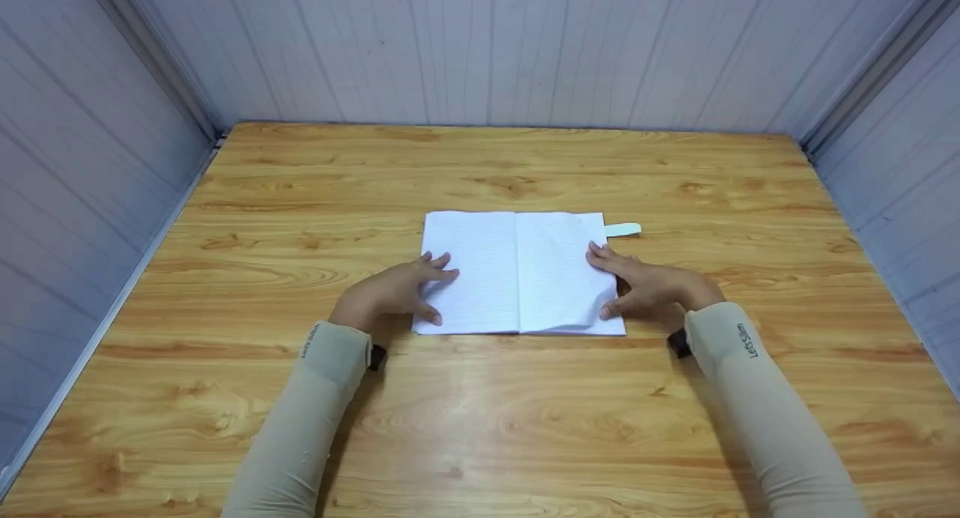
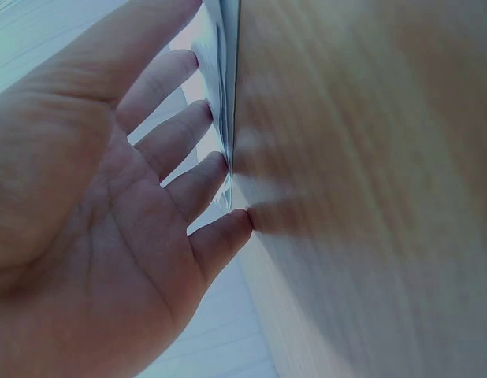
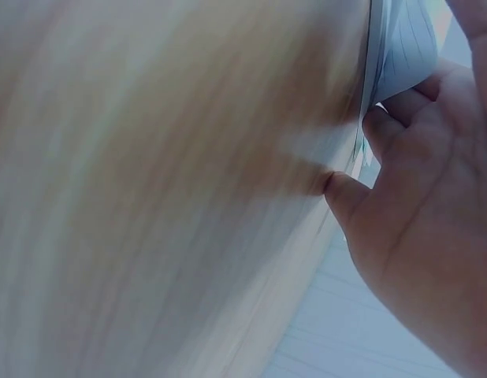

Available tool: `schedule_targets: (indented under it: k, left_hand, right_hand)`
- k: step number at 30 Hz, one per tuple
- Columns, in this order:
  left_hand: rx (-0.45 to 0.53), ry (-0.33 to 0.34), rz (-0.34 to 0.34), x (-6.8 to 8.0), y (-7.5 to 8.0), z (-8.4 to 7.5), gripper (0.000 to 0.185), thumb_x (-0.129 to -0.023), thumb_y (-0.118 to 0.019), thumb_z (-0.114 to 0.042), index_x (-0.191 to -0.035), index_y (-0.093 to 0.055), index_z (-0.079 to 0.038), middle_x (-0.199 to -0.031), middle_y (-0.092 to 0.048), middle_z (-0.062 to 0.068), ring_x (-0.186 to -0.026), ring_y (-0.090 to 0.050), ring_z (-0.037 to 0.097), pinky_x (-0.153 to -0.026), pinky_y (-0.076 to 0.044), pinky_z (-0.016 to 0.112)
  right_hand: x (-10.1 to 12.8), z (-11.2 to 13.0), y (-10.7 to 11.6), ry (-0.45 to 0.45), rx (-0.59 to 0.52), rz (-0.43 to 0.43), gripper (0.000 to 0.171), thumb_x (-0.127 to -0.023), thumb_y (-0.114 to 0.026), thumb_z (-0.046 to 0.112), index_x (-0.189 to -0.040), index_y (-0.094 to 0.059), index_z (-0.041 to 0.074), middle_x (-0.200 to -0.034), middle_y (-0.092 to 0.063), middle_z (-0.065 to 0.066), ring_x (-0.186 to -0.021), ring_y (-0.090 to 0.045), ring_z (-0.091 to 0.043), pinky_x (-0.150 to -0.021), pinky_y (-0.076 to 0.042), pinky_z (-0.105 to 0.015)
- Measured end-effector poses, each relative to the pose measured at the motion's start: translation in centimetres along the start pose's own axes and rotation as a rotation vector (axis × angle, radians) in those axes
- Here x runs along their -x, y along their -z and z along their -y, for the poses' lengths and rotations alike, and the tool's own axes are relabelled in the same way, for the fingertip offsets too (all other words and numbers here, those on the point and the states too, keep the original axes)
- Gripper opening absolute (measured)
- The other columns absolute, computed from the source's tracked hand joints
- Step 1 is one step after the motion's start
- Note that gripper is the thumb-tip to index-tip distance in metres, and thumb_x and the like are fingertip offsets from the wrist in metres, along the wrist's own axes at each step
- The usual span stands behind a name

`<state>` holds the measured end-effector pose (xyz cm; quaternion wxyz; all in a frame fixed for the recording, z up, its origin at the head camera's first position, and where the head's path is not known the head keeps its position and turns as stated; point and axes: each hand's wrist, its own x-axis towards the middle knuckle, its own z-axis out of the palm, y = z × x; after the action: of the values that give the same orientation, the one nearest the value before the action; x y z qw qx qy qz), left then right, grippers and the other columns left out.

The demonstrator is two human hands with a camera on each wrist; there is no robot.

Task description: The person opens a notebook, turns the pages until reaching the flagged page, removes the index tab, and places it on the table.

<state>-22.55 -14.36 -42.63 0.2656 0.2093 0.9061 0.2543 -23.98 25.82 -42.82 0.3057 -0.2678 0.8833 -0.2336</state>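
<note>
An open notebook [image 1: 517,278] with white lined pages lies flat in the middle of the wooden table [image 1: 480,428]. My left hand [image 1: 409,289] rests on the outer edge of the left page with its fingers straight. In the left wrist view, that left hand [image 2: 117,197] touches the page stack's edge [image 2: 221,87] with its fingertips. My right hand [image 1: 637,282] lies on the right page's outer edge, thumb by the lower corner, where the pages bulge up slightly. The right wrist view shows this right hand [image 3: 433,205] against the page edges [image 3: 401,47].
A small white tab [image 1: 624,229] sticks out from the notebook's top right corner. Pale panelled walls [image 1: 480,46] enclose the table at the back and on both sides. Both forearms wear beige sleeves.
</note>
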Motion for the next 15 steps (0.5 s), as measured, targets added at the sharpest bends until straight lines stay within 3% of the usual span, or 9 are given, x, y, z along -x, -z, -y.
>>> schedule_targets:
  k: [15]
  left_hand:
    - [-0.032, 0.0, 0.012, 0.01, 0.16, -0.24, 0.079, -0.08, -0.077, -0.021, -0.148, -0.037, -0.024, -0.162, -0.013, -0.006, -0.151, 0.0, 0.02, -0.122, -0.007, 0.046]
  right_hand:
    - [-0.18, -0.05, 0.1, -0.005, -0.016, -0.012, 0.094, -0.09, -0.061, 0.047, -0.155, -0.004, 0.01, -0.162, 0.011, -0.006, -0.149, 0.013, -0.029, -0.118, -0.001, -0.057]
